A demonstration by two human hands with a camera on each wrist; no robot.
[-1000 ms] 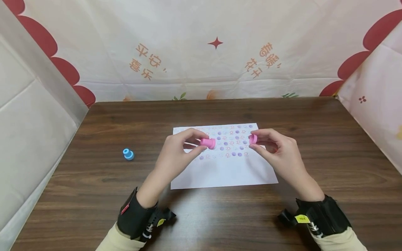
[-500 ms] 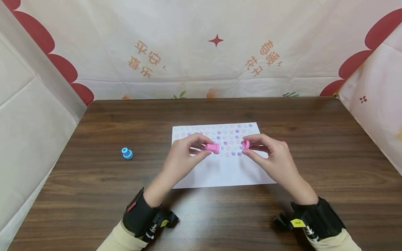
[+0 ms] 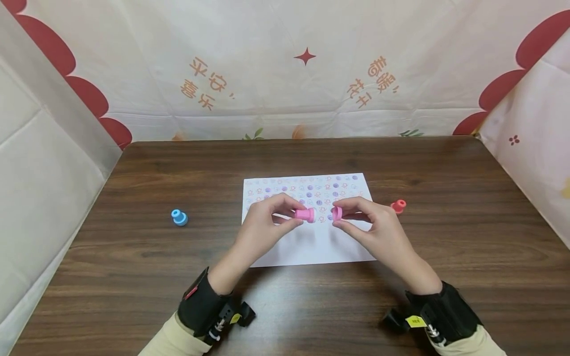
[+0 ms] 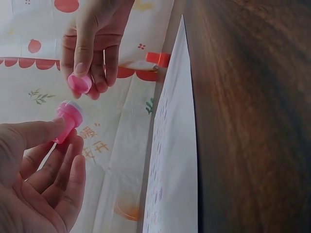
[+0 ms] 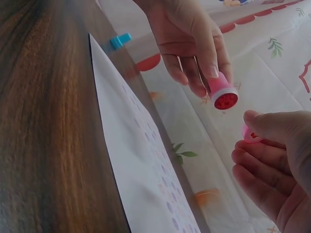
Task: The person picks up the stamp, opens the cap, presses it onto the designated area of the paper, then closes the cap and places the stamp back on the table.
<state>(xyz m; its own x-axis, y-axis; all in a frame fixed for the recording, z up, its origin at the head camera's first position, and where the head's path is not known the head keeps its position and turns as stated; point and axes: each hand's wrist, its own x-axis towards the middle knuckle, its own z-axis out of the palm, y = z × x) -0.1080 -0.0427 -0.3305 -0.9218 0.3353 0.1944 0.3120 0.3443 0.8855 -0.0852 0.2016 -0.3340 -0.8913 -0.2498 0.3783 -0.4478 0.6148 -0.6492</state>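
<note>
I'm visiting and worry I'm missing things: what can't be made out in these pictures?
Head view: part of the paper, behind the left hand and right hand.
Head view: the underside of the blue stamp, hidden by the table.
Left wrist view: shapes of the prints, seen too edge-on.
Right wrist view: exact design on the pink stamp, too small; part of the pink cap, behind the thumb.

Left fingers (image 3: 290, 200), right fingers (image 3: 350, 203) in pinches
</note>
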